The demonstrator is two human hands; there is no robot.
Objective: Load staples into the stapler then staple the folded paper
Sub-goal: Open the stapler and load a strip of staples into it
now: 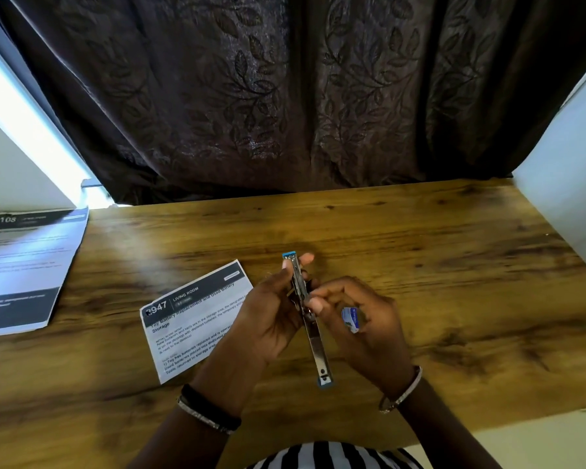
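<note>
On the table [454,265], the folded paper [190,319] lies just left of the stapler [315,346], with another sheet [24,265] farther left.

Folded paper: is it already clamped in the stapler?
No, the folded paper lies flat on the table, while the left hand and right hand hold the opened stapler clear of it.

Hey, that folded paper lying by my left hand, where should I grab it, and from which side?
Probably the far right corner of the folded paper, nearest the stapler. The sheet lies flat on the table, so slide a thumb under that bare corner from the far side; your left hand covers its near right part.
</note>
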